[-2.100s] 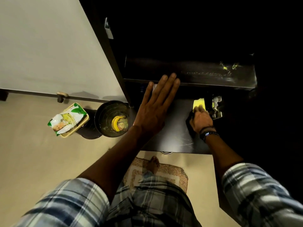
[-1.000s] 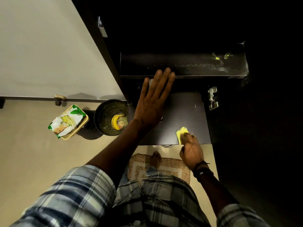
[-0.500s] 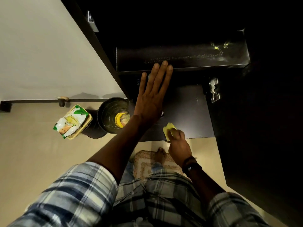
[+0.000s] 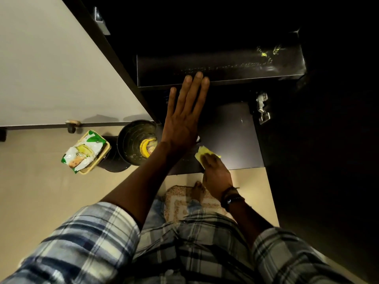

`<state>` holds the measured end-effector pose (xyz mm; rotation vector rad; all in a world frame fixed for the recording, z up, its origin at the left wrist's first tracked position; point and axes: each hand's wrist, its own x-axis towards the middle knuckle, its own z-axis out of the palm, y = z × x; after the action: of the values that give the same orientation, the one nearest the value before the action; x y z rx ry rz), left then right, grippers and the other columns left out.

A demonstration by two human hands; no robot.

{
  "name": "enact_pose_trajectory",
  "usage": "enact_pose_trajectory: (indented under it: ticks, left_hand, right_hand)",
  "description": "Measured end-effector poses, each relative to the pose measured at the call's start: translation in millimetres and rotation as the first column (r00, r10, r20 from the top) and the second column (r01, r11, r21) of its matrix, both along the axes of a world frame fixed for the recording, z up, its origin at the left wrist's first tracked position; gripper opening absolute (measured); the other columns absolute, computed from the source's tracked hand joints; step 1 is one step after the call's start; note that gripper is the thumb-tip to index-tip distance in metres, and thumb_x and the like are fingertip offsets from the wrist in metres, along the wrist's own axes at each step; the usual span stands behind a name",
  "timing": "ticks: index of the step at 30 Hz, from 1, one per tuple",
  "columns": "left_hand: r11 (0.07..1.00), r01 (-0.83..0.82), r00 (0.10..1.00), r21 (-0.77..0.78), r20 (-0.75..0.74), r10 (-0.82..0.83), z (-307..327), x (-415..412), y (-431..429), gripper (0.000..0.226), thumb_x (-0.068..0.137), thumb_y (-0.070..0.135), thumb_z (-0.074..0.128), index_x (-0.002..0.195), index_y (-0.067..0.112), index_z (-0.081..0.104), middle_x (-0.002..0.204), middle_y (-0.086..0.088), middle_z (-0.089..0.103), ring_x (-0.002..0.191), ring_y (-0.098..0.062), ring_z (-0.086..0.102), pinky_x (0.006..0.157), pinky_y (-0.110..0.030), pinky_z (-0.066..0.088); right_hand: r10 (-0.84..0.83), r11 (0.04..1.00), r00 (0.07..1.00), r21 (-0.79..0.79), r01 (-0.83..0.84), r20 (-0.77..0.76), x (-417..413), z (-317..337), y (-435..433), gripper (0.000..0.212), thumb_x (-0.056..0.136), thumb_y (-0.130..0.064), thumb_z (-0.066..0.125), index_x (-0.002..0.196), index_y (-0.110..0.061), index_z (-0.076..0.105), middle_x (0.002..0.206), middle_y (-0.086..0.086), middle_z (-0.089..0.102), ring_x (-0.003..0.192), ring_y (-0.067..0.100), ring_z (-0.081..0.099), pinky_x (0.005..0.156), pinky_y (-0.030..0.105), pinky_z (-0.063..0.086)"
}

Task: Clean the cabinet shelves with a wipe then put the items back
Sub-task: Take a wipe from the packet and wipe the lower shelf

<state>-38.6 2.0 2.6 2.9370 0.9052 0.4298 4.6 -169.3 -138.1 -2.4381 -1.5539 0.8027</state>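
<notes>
Yellow crumpled wipe (image 4: pixel 202 153) pressed under right hand (image 4: pixel 215 171) fingers on dark glossy lower shelf (image 4: pixel 235 144): sweep flat, overlapping toward front edge, left hand (image 4: pixel 182 121) fingers spread, bracing above.

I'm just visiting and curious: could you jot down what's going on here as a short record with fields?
activity: wiping a dark cabinet shelf
left hand: flat, fingers spread, reaching to the upper shelf edge
right hand: pressing a yellow wipe near the lower shelf's front edge
on the floor: metal bin with a banana peel inside, snack packet beside it
underfoot: patterned mat
lighting: cabinet interior too dark to see
</notes>
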Motion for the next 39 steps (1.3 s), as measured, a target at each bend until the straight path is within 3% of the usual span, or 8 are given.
enact_pose_trajectory:
  ticks: [4,8,13,18,24,28,32,39]
  left_hand:
    - [1.000,0.002,1.000,0.001,0.027,-0.002,-2.1,0.0,0.0,0.101,0.060,-0.010,0.045,0.149,0.010,0.001,0.157,-0.014,0.009,0.141,-0.025,-0.012,0.116,-0.047,0.000]
    - [1.000,-0.008,1.000,0.014,0.025,0.007,-6.0,2.5,0.3,0.104,0.063,-0.011,0.049,0.148,0.011,-0.007,0.155,-0.011,0.000,0.140,-0.023,-0.020,0.116,-0.047,-0.002]
    - [0.999,-0.011,1.000,0.036,0.012,0.011,-9.6,1.9,2.5,0.108,0.065,-0.009,0.055,0.146,0.013,-0.013,0.155,-0.011,0.000,0.140,-0.024,-0.020,0.117,-0.047,-0.003]
    - [1.000,-0.013,1.000,0.021,0.012,0.012,-10.6,2.3,1.7,0.109,0.064,-0.009,0.056,0.146,0.014,-0.013,0.156,-0.011,0.000,0.140,-0.022,-0.023,0.117,-0.047,-0.002]
    - [1.000,0.004,1.000,0.031,0.021,-0.005,-11.6,2.2,3.5,0.105,0.067,-0.009,0.055,0.147,0.013,-0.011,0.155,-0.012,0.002,0.139,-0.022,-0.023,0.117,-0.046,-0.003]
    - [0.999,-0.005,1.000,0.050,0.025,0.004,-14.0,2.4,5.4,0.108,0.065,-0.009,0.055,0.146,0.012,-0.013,0.154,-0.011,0.000,0.139,-0.021,-0.025,0.116,-0.044,-0.008]
    - [0.998,0.003,1.000,0.061,0.000,-0.003,-16.0,3.9,5.6,0.119,0.061,-0.001,0.063,0.145,0.015,-0.020,0.153,-0.012,-0.001,0.138,-0.020,-0.029,0.116,-0.043,-0.012]
    - [0.997,-0.004,0.999,0.074,0.042,0.001,-17.7,5.8,6.4,0.109,0.067,-0.009,0.052,0.143,0.018,-0.022,0.153,-0.011,0.000,0.138,-0.020,-0.028,0.116,-0.044,-0.008]
  right_hand:
    - [-0.140,0.990,0.975,0.001,0.142,0.172,36.5,5.8,-52.5,0.055,0.074,-0.018,0.047,0.126,-0.002,0.057,0.128,0.017,0.059,0.118,0.036,0.057,0.101,0.047,0.045]
    - [-0.287,0.955,0.943,-0.023,0.295,0.169,105.2,1.7,-43.9,0.056,0.086,-0.015,0.045,0.138,0.003,0.040,0.144,0.022,0.041,0.134,0.034,0.039,0.114,0.038,0.033]
    - [-0.235,0.972,0.963,0.004,0.237,0.135,135.9,-2.5,59.8,0.065,0.086,-0.016,0.052,0.142,0.007,0.028,0.150,0.023,0.028,0.142,0.033,0.024,0.119,0.038,0.017]
    - [-0.090,0.995,0.991,-0.044,0.094,0.095,118.7,-2.1,76.2,0.061,0.085,-0.016,0.054,0.141,-0.003,0.035,0.151,0.017,0.032,0.137,0.032,0.032,0.116,0.042,0.025]
    - [-0.138,0.972,0.928,-0.134,0.194,0.347,168.3,3.2,88.2,0.063,0.089,-0.028,0.052,0.135,0.011,0.035,0.140,0.028,0.035,0.127,0.040,0.036,0.108,0.042,0.032]
    - [-0.172,0.978,0.962,-0.081,0.192,0.211,183.9,14.1,134.5,0.048,0.090,-0.020,0.055,0.130,0.004,0.045,0.132,0.028,0.048,0.124,0.041,0.045,0.106,0.042,0.034]
    - [0.027,0.998,1.000,0.057,-0.026,-0.005,164.3,6.7,125.2,0.057,0.082,-0.006,0.056,0.138,-0.005,0.044,0.144,0.020,0.043,0.133,0.035,0.040,0.114,0.037,0.028]
    - [-0.082,0.996,0.985,0.046,0.076,0.151,157.6,2.2,118.6,0.054,0.083,-0.014,0.058,0.134,-0.005,0.046,0.143,0.018,0.039,0.126,0.038,0.040,0.106,0.039,0.034]
